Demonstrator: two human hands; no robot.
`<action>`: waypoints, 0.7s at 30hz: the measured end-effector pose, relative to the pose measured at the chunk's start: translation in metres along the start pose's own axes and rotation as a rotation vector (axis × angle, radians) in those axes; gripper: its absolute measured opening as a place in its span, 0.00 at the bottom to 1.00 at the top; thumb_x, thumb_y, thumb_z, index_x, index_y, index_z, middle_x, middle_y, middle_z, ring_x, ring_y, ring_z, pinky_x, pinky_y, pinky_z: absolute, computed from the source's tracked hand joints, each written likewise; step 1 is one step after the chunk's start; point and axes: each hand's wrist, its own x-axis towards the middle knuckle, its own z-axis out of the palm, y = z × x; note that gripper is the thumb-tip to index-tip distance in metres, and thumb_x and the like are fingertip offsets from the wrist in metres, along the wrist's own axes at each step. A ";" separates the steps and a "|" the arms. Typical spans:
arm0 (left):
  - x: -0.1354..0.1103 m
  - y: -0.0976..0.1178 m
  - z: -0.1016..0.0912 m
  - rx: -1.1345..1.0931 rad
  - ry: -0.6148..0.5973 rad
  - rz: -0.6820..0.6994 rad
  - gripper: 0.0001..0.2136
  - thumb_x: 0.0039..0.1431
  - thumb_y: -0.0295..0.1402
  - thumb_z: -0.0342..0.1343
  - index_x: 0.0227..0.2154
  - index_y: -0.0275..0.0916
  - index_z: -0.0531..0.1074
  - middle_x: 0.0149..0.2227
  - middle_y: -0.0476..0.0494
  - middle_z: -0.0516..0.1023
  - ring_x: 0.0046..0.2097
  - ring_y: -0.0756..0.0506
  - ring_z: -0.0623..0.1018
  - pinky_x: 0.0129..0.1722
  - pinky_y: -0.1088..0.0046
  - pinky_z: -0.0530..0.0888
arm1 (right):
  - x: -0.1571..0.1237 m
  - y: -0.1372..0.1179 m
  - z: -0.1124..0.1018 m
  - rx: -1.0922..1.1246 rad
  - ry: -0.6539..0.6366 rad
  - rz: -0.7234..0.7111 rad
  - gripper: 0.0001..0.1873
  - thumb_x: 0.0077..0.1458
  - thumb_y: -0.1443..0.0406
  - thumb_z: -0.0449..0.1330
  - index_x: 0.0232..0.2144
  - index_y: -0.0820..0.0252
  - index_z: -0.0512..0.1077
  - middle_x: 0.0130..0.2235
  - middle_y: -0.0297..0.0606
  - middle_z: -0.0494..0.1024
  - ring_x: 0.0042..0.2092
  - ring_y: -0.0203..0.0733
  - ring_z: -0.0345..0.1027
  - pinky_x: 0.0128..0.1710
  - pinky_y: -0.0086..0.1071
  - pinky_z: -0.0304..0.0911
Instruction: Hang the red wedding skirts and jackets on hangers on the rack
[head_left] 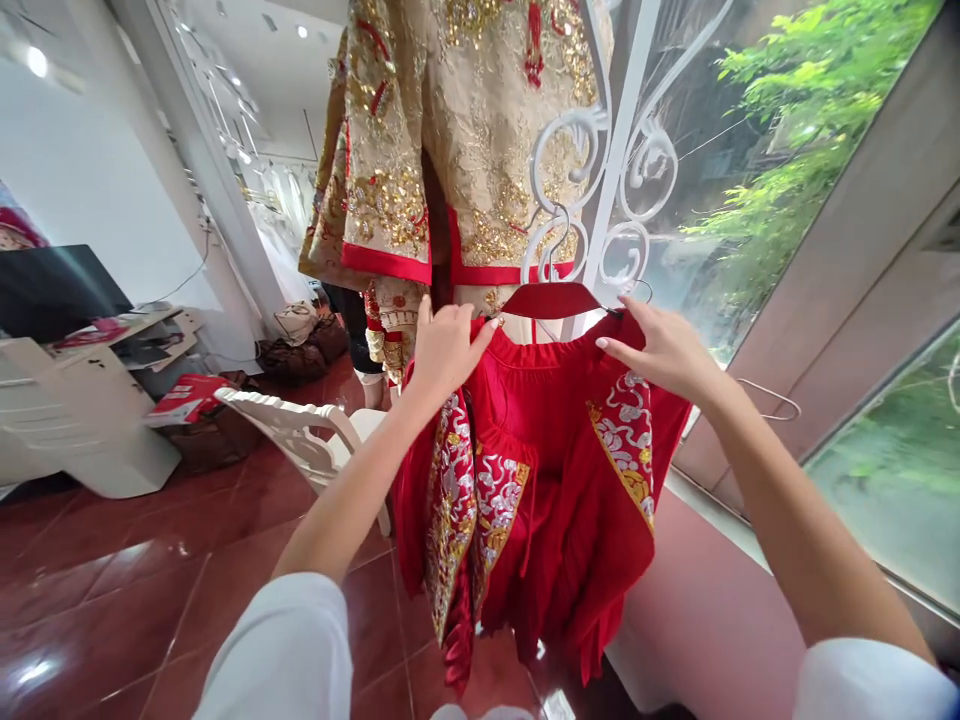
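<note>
A red garment (555, 430) with silver and gold embroidery and a gathered neckline hangs in front of me on a dark red hanger (551, 299). The hanger's metal hook reaches up to the white scrolled metalwork (581, 150); I cannot tell whether it bears the weight. My left hand (450, 345) grips the garment's left shoulder, thumb pointing along the neckline. On the other shoulder, close to the hanger's end, my right hand (667, 348) has its fingers closed over the red cloth. Parts of the fingers on both hands are hidden behind the fabric.
Behind hangs a beige-gold embroidered jacket (495, 170) with red trim. A white chair (300, 430) stands to the left, before a desk (67, 400) with a dark monitor (60, 290). Bags (307, 340) lie on the tiled floor (247, 560). Glass doors (787, 200) line the right.
</note>
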 end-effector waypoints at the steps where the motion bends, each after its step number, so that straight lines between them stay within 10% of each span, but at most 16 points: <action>1: -0.013 0.009 0.005 0.021 0.136 -0.005 0.21 0.61 0.44 0.41 0.42 0.32 0.70 0.41 0.35 0.75 0.47 0.39 0.71 0.55 0.55 0.57 | -0.012 -0.007 0.006 -0.040 0.098 -0.007 0.32 0.53 0.53 0.55 0.56 0.66 0.60 0.52 0.52 0.69 0.52 0.54 0.61 0.49 0.47 0.56; 4: -0.073 0.043 0.028 0.014 0.345 0.065 0.13 0.58 0.37 0.48 0.41 0.35 0.71 0.40 0.39 0.76 0.44 0.42 0.71 0.53 0.57 0.59 | -0.066 -0.035 0.036 -0.066 0.362 -0.077 0.27 0.53 0.59 0.56 0.53 0.64 0.62 0.53 0.50 0.68 0.54 0.52 0.59 0.51 0.46 0.55; 9: -0.161 0.088 0.077 0.079 -0.009 -0.005 0.15 0.56 0.30 0.52 0.47 0.45 0.70 0.50 0.41 0.72 0.46 0.42 0.71 0.45 0.62 0.65 | -0.154 -0.065 0.112 0.125 0.260 -0.087 0.10 0.54 0.69 0.53 0.39 0.60 0.71 0.36 0.39 0.78 0.37 0.41 0.69 0.40 0.35 0.61; 14: -0.162 0.074 0.100 0.254 -0.198 -0.149 0.25 0.56 0.30 0.51 0.58 0.42 0.58 0.56 0.36 0.65 0.53 0.39 0.66 0.50 0.59 0.64 | -0.154 -0.051 0.150 0.336 0.037 0.387 0.15 0.56 0.61 0.50 0.41 0.62 0.70 0.39 0.42 0.77 0.38 0.43 0.71 0.37 0.34 0.63; 21: -0.170 0.059 0.087 0.190 -0.189 -0.174 0.12 0.52 0.43 0.56 0.33 0.40 0.74 0.46 0.39 0.71 0.49 0.38 0.67 0.50 0.57 0.65 | -0.138 -0.040 0.167 0.289 -0.122 0.564 0.16 0.55 0.54 0.51 0.33 0.60 0.71 0.32 0.41 0.77 0.32 0.42 0.70 0.30 0.30 0.59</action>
